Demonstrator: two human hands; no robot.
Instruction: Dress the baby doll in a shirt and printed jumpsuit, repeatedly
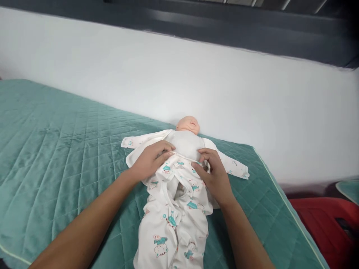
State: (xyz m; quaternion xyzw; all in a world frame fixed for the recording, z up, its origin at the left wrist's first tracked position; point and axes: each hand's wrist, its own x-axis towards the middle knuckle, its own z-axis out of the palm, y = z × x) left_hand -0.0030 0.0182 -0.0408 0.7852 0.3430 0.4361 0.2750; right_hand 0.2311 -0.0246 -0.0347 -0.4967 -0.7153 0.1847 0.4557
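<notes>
A baby doll lies on its back, its head toward the wall. It wears a white jacket, spread open with the sleeves out to both sides, and white split-crotch baby pants printed with cartoon animals. The doll's pale torso shows between the jacket's sides. My left hand pinches the pants' waistband at the doll's left-of-picture side. On the opposite side, my right hand has its thumb and fingers closed on the waistband's other end. Both hands rest against the doll's belly.
A quilted green cover lies under the doll, its piped edge running down the right. Behind stands a white wall with a dark ledge above. A red chair is at the lower right.
</notes>
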